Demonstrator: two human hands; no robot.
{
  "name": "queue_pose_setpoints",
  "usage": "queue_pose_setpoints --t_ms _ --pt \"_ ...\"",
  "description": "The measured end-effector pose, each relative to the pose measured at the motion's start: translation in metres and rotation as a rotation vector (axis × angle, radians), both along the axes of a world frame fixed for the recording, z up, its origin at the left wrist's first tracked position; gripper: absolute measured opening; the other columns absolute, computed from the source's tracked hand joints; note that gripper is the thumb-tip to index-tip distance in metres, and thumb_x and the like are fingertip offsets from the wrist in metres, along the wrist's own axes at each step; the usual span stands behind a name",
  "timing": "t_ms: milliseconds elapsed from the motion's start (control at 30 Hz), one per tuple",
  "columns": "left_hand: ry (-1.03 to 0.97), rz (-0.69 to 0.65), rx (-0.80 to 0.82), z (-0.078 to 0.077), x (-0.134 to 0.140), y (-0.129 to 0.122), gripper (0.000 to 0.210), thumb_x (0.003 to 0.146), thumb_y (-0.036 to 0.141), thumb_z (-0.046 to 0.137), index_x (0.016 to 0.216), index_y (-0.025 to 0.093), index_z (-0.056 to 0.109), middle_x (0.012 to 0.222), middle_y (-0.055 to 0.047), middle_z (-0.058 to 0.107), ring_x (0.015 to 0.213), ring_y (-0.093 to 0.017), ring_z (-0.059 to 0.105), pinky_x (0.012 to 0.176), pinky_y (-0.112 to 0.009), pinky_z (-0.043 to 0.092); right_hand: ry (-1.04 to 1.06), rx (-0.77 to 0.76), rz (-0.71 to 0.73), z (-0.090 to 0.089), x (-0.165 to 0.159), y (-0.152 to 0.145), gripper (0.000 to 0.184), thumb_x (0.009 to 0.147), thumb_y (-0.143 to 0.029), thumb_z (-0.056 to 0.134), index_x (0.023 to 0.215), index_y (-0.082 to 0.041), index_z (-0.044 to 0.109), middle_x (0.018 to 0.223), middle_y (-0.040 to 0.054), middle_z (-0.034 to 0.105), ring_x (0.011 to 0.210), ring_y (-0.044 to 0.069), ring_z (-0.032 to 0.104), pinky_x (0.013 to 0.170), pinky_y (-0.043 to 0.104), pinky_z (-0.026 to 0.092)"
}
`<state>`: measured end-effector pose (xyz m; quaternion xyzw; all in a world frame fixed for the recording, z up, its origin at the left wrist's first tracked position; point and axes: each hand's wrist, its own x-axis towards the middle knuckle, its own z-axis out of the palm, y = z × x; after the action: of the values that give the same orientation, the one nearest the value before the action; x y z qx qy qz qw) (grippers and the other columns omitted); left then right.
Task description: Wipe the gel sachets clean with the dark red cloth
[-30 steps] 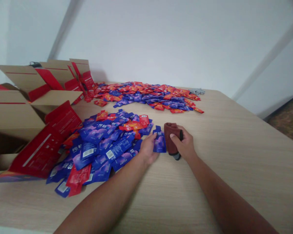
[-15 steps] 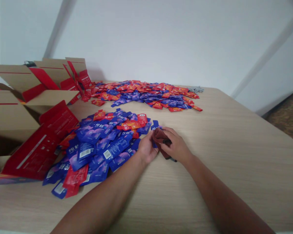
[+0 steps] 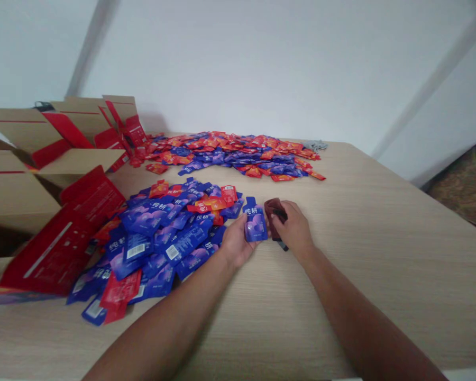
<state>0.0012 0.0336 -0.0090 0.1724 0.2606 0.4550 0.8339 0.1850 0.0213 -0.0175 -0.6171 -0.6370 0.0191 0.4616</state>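
Note:
My left hand (image 3: 237, 242) is closed round a blue sachet (image 3: 256, 225) with white lettering and purple shapes, its front turned up and its narrow neck pointing away from me. Just to the right, my right hand (image 3: 295, 226) grips a folded brown cloth (image 3: 274, 207). A small black object shows under the thumb of that hand; what it is I cannot make out. Cloth and sachet lie close side by side. Beside my left forearm spreads a near pile of blue sachets (image 3: 186, 238), with a few red and orange ones (image 3: 121, 291) among them.
A long heap of red, orange and blue sachets (image 3: 230, 151) runs along the back of the table (image 3: 381, 264). Open cardboard boxes with red flaps (image 3: 59, 238) stand at the left. A grey crumpled thing (image 3: 315, 145) lies at the heap's right end. Behind is a white wall.
My right hand has moved right with the brown cloth, off the blue sachet, whose front now shows. The left hand still holds the sachet. The view has shifted slightly.

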Motion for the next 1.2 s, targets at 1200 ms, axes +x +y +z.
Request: queue_pose_setpoints --t_ms 1200 --pt "-0.126 -0.11 -0.118 0.008 -0.011 -0.002 0.03 0.101 0.04 0.059 0.095 0.013 0.073 0.089 -0.01 0.078 0.084 -0.024 0.075 0.091 -0.038 0.059 -0.104 -0.097 0.685 0.023 -0.023 -0.028 0.061 0.076 -0.012 0.072 0.135 -0.027 0.07 0.148 0.0098 0.062 0.133 0.028 0.064 0.116 0.044 0.052"
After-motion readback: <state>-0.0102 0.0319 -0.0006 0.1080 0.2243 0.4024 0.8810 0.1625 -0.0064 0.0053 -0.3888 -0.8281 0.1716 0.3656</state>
